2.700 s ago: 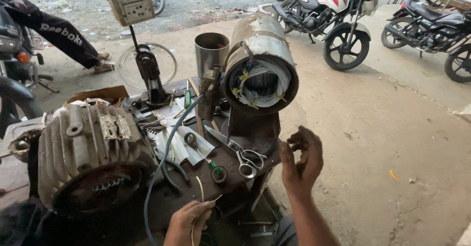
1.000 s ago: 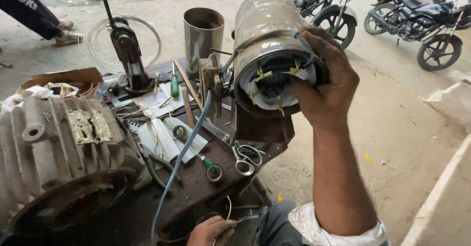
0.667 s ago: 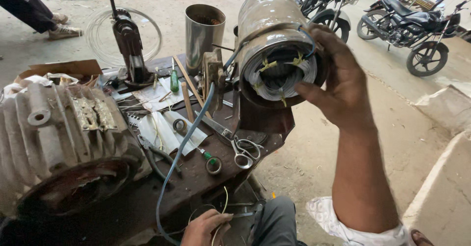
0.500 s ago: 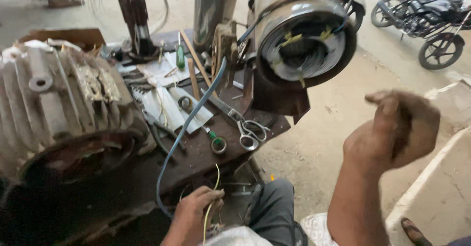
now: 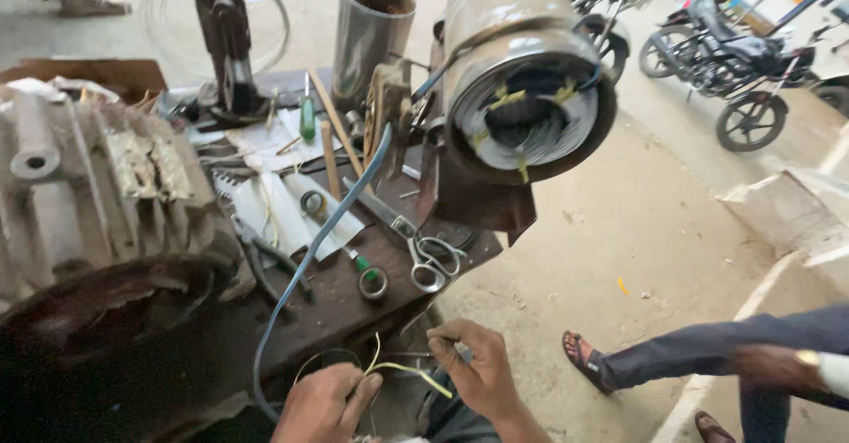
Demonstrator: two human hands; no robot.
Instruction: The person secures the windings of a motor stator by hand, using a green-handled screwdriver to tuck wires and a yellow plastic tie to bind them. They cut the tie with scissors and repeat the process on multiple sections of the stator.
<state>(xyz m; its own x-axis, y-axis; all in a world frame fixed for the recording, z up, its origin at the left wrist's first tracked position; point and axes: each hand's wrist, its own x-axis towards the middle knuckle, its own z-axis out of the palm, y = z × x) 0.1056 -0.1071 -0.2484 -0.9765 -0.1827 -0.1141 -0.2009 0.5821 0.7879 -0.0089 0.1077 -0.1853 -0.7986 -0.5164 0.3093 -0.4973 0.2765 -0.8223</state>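
wire between left hand, right hand

Daylight was flat and even, with no hard shadows on the concrete floor. The stator showed a soft sheen along its steel shell, without harsh glare. The lower left, under the big motor, fell into deep shade and lost detail. Motion blur smeared the whole frame slightly, most at the hands and the top edge. Wide-angle distortion bent the motorbike and edges outward.
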